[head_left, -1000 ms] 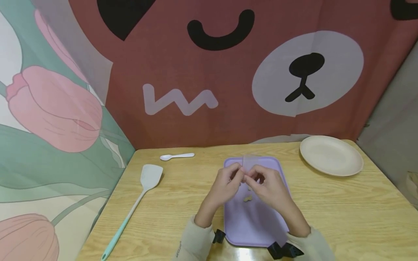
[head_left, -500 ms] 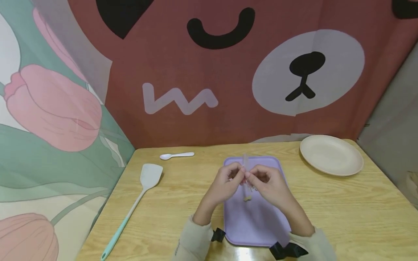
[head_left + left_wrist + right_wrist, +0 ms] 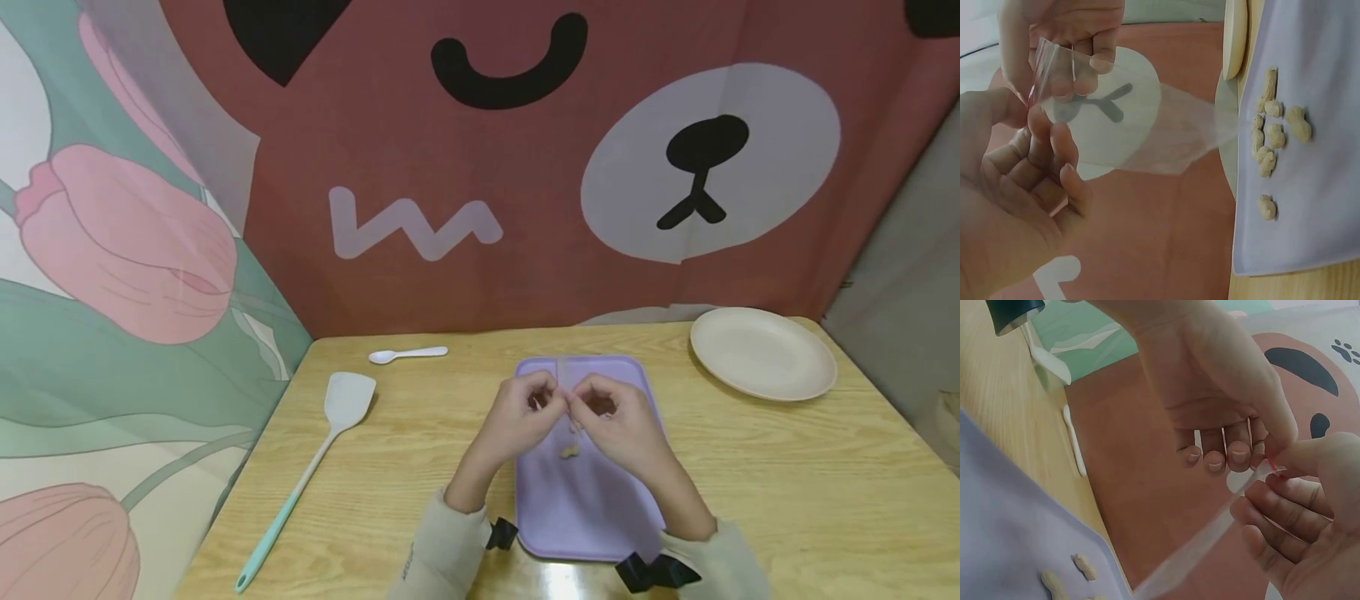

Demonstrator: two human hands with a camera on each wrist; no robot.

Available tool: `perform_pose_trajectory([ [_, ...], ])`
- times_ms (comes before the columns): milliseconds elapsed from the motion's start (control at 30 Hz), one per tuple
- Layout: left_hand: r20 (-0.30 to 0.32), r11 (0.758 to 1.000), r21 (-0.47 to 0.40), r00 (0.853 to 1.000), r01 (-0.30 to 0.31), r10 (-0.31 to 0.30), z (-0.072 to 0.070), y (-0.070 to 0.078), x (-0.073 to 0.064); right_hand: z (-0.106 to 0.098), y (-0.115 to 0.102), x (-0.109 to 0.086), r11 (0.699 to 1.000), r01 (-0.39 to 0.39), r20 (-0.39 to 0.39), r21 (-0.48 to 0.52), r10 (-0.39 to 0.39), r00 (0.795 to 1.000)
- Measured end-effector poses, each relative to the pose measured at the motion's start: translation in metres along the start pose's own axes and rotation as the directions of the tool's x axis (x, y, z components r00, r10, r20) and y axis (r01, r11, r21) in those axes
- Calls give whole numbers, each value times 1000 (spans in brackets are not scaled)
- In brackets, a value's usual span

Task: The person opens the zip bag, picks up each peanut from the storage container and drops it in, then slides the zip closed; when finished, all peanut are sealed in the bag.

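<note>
Over the purple tray [image 3: 558, 521] my left hand [image 3: 519, 418] and right hand [image 3: 621, 423] meet fingertip to fingertip. Between thumbs and fingers both pinch the top edge of a clear zip bag [image 3: 1147, 125], which has a red line along its seal. The bag hangs down toward the tray, and nothing shows inside it. In the right wrist view the bag [image 3: 1204, 540] is seen nearly edge-on. Several unshelled peanuts [image 3: 1299, 124] lie on the tray beneath; in the head view the hands hide most of them.
A spatula [image 3: 348, 400] with a mint handle lies left of the tray, and a small white spoon [image 3: 408, 354] lies behind it. At the back right is a beige plate [image 3: 763, 354]. A printed cloth [image 3: 450, 292] stands along the table's back edge.
Both hands keep their pinch on the zip bag and shift only slightly. The bag has turned and swayed between the fingers. The peanuts and tray stay put.
</note>
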State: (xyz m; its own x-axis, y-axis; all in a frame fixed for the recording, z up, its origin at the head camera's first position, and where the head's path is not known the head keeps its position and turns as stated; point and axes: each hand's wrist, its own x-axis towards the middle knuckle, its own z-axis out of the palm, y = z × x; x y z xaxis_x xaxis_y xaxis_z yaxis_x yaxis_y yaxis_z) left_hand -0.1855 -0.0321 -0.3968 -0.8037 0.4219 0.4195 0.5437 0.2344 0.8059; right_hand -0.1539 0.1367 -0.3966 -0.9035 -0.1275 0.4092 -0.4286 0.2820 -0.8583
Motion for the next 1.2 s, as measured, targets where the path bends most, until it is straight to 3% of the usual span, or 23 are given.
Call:
perform_pose_trajectory([
  [333,-4,995,99,1000,3,-3,1,1,0,1,4,-2,999,22,-31,-28,-23,999],
  [500,-12,992,122,1000,1,1,2,1,-1,0,4,-3,993,1,-62,-117,-8,998],
  [667,-120,988,145,992,52,-35,-4,1,-3,-9,7,-3,966,-25,-203,-257,-29,979],
  [767,-171,990,122,984,72,-50,-9,1,-4,-16,6,-3,961,-41,-255,-274,-32,966],
  [967,-94,995,89,995,43,-34,-9,3,-2,-15,6,-2,965,-30,-232,-259,-32,972],
  [1200,-97,999,49,995,21,-17,-9,1,-2,-13,3,0,964,-16,-225,-266,-46,973],
])
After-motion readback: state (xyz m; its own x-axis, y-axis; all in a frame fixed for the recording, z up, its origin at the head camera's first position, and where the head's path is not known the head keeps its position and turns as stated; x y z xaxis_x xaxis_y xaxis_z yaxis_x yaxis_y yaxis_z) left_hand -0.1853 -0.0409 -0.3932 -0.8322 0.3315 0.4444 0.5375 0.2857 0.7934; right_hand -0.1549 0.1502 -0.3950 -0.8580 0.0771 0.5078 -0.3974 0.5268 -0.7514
